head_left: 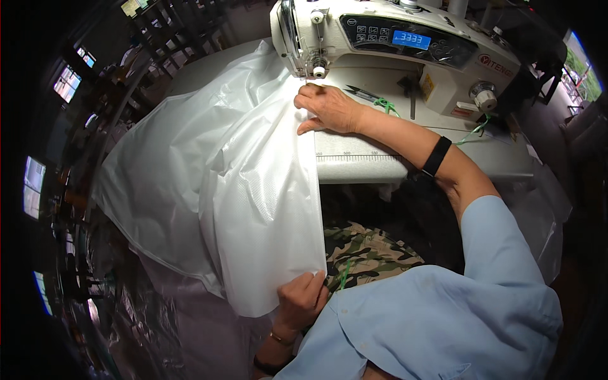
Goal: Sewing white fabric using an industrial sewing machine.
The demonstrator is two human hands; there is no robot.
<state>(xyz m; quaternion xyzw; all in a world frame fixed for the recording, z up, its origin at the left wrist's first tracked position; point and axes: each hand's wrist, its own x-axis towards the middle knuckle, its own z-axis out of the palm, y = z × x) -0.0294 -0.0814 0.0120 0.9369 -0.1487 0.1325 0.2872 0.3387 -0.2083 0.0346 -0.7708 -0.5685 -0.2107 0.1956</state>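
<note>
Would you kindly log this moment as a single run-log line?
left hand: pinching near edge of white fabric | right hand: flat on fabric beside needle | sewing machine: fabric under head

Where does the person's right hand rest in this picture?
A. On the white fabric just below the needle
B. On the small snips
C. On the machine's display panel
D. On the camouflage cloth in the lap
A: the right hand lies flat on the white fabric beside the sewing machine's needle.
</note>
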